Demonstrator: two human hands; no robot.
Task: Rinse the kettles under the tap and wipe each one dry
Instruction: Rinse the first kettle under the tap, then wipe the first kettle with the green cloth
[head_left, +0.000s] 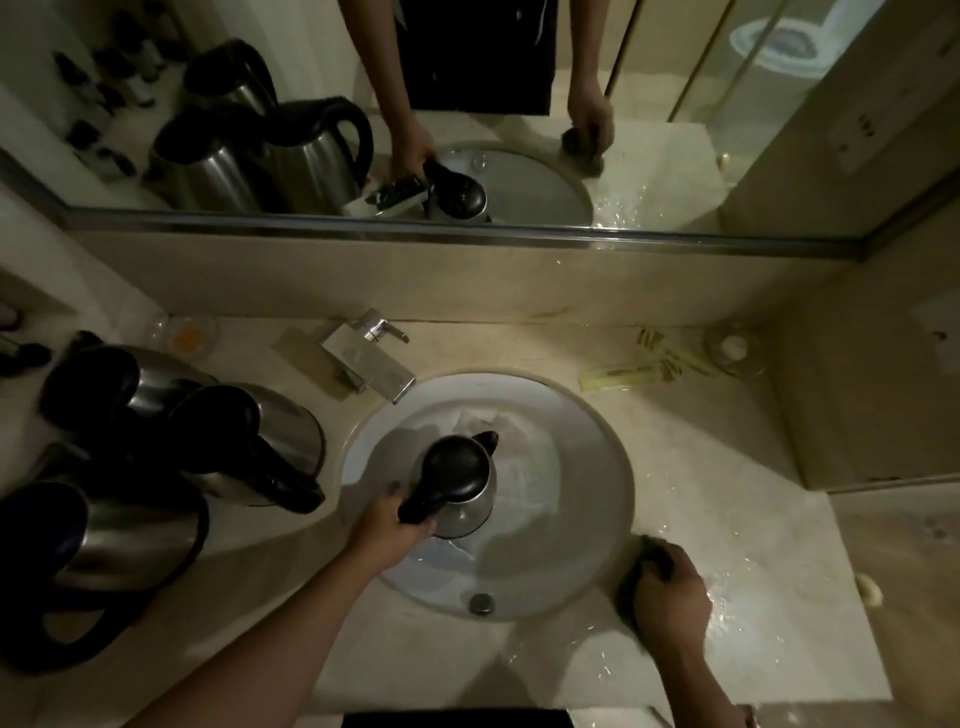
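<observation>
Over the sink (597, 467), left hand (387, 525) grip holds kettle (460, 483) by its handle.

A: Is any writing legible?

B: None. The yellow sachets (631, 372) on the counter (727, 467) behind the basin carry dark markings, too blurred to make out.

A: And the kettles?

B: The steel kettle (460, 480) in the sink (597, 467) and the kettles (249, 441) beside it show no readable label or brand.
</observation>
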